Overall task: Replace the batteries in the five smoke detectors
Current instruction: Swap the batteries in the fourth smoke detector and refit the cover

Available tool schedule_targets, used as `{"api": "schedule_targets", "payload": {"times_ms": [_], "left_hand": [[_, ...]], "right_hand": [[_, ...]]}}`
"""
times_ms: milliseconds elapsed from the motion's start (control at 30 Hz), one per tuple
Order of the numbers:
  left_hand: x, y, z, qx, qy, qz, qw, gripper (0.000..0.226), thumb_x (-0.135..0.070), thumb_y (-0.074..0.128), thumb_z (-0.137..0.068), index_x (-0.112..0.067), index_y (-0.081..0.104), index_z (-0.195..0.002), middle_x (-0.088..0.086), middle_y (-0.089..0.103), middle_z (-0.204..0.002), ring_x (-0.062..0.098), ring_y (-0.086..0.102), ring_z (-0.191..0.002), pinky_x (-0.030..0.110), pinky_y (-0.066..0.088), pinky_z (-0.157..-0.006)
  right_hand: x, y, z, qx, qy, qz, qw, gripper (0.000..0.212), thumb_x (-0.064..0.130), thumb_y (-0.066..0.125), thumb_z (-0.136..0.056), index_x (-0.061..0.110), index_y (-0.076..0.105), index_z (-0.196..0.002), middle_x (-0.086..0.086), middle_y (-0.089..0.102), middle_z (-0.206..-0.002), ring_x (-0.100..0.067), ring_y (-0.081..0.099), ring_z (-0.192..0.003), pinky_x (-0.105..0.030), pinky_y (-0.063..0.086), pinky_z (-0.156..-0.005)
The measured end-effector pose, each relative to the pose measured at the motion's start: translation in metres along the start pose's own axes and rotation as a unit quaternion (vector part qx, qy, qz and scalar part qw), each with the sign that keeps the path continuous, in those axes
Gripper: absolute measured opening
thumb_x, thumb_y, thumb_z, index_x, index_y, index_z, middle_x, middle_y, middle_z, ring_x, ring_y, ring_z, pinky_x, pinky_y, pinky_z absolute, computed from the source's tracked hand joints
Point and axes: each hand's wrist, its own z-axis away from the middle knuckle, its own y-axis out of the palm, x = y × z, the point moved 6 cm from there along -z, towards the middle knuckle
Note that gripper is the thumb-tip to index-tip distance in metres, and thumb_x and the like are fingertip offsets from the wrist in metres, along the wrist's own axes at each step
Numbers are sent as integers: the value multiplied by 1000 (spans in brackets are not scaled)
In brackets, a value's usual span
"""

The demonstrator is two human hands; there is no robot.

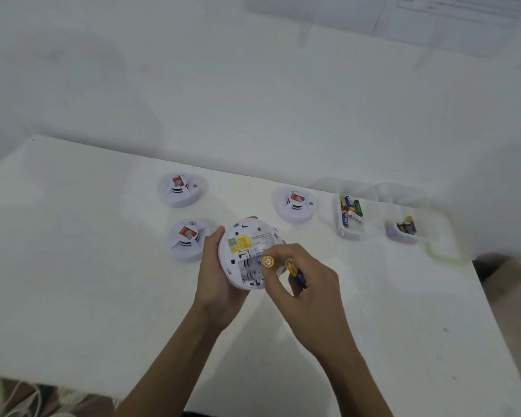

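Note:
My left hand point(215, 275) grips a white smoke detector point(247, 251) turned back-side up, its yellow label and open battery bay facing me. My right hand point(304, 281) pinches two batteries: one point(267, 262) with its gold end at the bay, a second point(295, 270) tucked between my fingers. Three other detectors lie face up on the white table point(103, 296): one at the back left point(179, 189), one at the left beside my hand point(187, 239), and one at the back right point(295, 204).
Two clear plastic tubs stand at the right: the nearer tub point(351, 218) holds several batteries, the farther tub point(405, 227) a few more. A clear lid point(442, 239) lies beyond them near the table's right edge. A white wall rises behind.

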Motion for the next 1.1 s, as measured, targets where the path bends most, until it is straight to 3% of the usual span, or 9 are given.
{"api": "schedule_targets", "payload": {"times_ms": [133,300,367,500,600,700,933,1100], "left_hand": [[0,1,1,8,1,13,1000,54,-45,21,-98,-17,63,-119,12,69,-116,28,68,-103,39,58,-83],[3,-1,-2,-2,10,-8,1000,55,-44,19,-100,-14,59,-124,11,71,-112,25,70,-98,33,59,-72],[4,-3,-4,-5,20,-18,1000,54,-44,18,-100,-16,60,-120,8,73,-103,23,71,-92,31,59,-68],[4,-4,-5,-10,24,-23,999,55,-46,19,-100,-17,57,-126,12,69,-114,27,69,-98,34,59,-72],[4,-3,-6,-8,40,-42,998,53,-44,19,-100,-18,60,-121,10,71,-110,26,69,-97,34,59,-76],[1,-1,-4,-6,55,-55,997,53,-44,22,-98,-15,56,-128,14,66,-119,30,65,-107,38,57,-84],[-11,5,-1,1,119,-81,990,68,-52,58,-78,-11,51,-132,19,57,-130,37,54,-121,48,48,-97],[-14,5,1,6,150,-120,981,74,-52,49,-78,-4,46,-135,23,54,-132,39,52,-122,53,41,-104]], "right_hand": [[0,6,1,9,2,-2,1000,11,16,65,-85,21,66,-95,18,67,-97,9,57,-81,-4,40,-56],[-1,11,1,7,-6,-1,1000,14,35,65,-83,35,60,-96,39,55,-103,13,55,-107,-8,51,-76],[0,11,1,7,-10,-2,1000,17,41,62,-83,35,61,-99,39,55,-104,10,56,-107,-9,51,-79],[-4,11,0,8,8,-4,1000,21,45,63,-84,32,64,-100,30,62,-107,6,57,-107,-16,55,-80],[-10,12,0,12,56,-22,998,20,39,70,-81,33,59,-97,26,63,-106,6,56,-107,-20,56,-81],[-12,13,-1,13,104,-49,993,27,34,76,-77,33,53,-91,27,59,-101,8,55,-104,-18,55,-81],[-11,12,-4,5,145,-83,986,33,22,80,-74,13,53,-90,13,60,-83,6,59,-86,-6,48,-66],[-12,9,-9,27,163,-76,983,34,24,81,-72,17,50,-84,13,54,-72,4,53,-66,-8,44,-56]]}}
